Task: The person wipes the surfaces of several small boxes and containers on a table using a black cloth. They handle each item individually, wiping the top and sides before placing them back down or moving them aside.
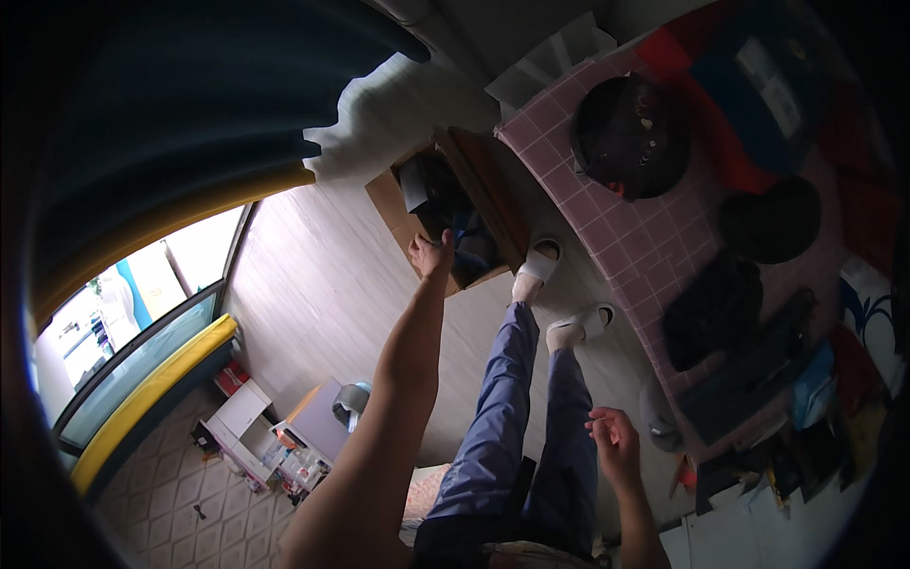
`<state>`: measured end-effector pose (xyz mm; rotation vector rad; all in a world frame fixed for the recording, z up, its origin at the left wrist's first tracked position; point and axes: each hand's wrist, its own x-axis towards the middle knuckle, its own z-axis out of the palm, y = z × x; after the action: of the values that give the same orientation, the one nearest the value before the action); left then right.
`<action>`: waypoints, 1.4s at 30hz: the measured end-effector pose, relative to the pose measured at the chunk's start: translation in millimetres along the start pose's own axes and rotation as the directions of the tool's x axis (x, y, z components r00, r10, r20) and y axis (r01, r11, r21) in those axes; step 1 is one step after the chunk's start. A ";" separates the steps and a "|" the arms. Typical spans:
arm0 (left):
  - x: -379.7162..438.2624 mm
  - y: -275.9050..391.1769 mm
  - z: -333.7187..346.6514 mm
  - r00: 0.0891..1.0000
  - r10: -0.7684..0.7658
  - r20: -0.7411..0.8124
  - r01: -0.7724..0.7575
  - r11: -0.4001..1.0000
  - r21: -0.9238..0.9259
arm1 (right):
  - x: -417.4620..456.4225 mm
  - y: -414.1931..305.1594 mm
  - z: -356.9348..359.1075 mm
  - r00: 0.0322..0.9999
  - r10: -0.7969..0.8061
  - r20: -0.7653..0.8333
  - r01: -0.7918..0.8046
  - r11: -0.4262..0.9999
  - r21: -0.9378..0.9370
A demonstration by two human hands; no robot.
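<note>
On the pale floor stands an open cardboard box [389, 199] with dark items inside, among them a grey-and-black boxy thing [412, 186]. My left hand [432, 254] is over the near edge of the box, fingers somewhat bent; whether it touches the flap or anything inside cannot be told. My right hand [613, 439] hangs beside my right thigh, away from the box, its fingers loosely curled with nothing visible in them. A white slipper [540, 263] is on my foot close to the box's corner.
At the right is a surface with a pink checked cloth [611, 242], bearing a round black item [633, 139], dark cloth items and a blue bag [814, 387]. Dark curtains [213, 85] and a window [142, 284] are at the left. A white cabinet [238, 419] stands at the lower left.
</note>
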<state>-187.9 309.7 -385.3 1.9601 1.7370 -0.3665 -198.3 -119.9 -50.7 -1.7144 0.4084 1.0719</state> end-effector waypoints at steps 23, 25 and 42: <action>-509.7 229.6 -126.1 -0.113 0.986 0.121 -0.931 -0.062 -0.360 | -11.9 -88.6 -182.8 0.520 -0.269 -0.811 0.192 0.962 -0.196; -516.8 244.6 -114.4 -0.102 0.990 0.096 -0.943 -0.065 -0.327 | 11.2 -101.7 -188.1 0.471 -0.356 -0.807 0.101 0.931 -0.352; -525.2 352.5 -60.2 0.063 0.975 0.213 -0.953 0.122 -0.279 | -35.4 -42.1 -221.3 0.882 -0.006 -0.471 0.367 0.636 0.679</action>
<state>70.2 -128.5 -4.4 2.3068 -0.1275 -0.1030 -85.9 -305.7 19.0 -1.1540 0.8057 0.2423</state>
